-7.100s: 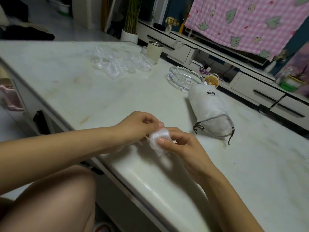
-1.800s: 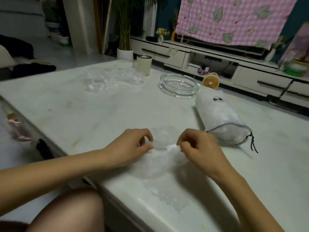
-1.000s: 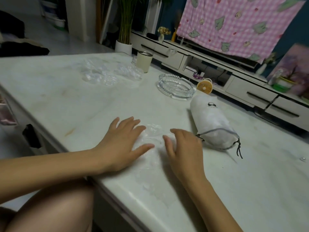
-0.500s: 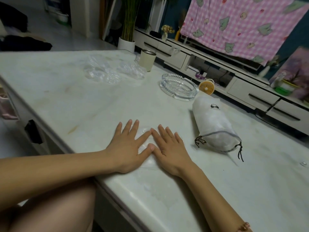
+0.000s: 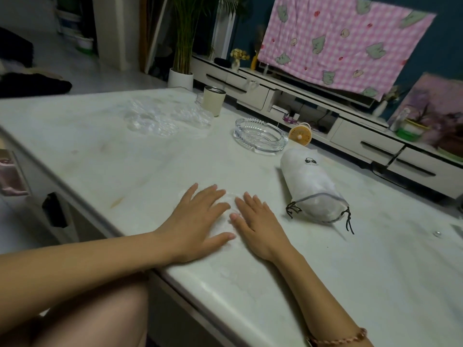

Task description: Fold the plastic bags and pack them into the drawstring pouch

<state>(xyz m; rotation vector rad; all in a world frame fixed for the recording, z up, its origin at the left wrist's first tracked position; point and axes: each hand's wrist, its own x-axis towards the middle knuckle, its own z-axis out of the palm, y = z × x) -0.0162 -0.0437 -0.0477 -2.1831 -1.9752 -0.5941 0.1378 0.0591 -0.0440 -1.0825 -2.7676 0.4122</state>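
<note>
Left hand (image 5: 198, 221) and right hand (image 5: 258, 221) lie flat, fingers straight and slightly spread, pinning the clear plastic bag (image 5: 233, 249) lengthwise toward the table (image 5: 125, 171) edge nearest the person; drawstring pouch (image 5: 310, 189) waits rightward, nearer the right hand.

I find no wording I can read anywhere in the head view. One printed mark is recorded: a small black emblem (image 5: 311, 160), shaped like a pair of glasses. It is on the white fabric drawstring pouch (image 5: 313, 189), near the end away from its cord. A line of fine print sits directly beneath the emblem, too small for me to make out.
</note>
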